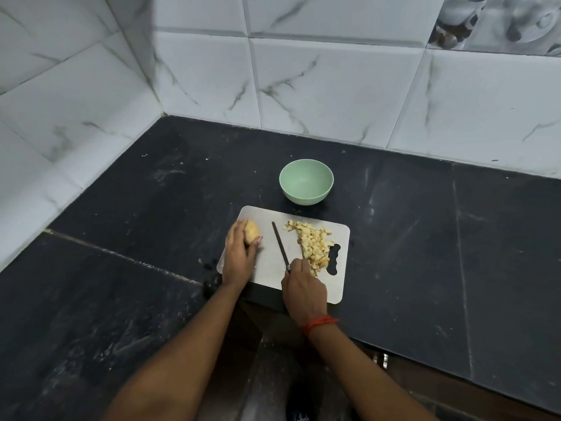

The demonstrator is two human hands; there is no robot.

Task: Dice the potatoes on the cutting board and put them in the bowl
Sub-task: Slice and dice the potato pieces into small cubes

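Note:
A white cutting board [267, 262] lies on the black counter. My left hand [239, 256] grips a whole yellow potato [252, 231] at the board's left edge. My right hand [303, 287] holds a knife [280, 246] by its handle, the dark blade pointing away across the board's middle. A heap of diced potato [314, 244] lies on the right half of the board, beside the board's handle cutout. A pale green bowl [306, 182] stands just beyond the board, and I see nothing in it.
The black stone counter [425, 238] runs into a corner of white marbled wall tiles [303, 86] at the back and left. The counter's front edge passes under the board's near side, with the floor below between my arms.

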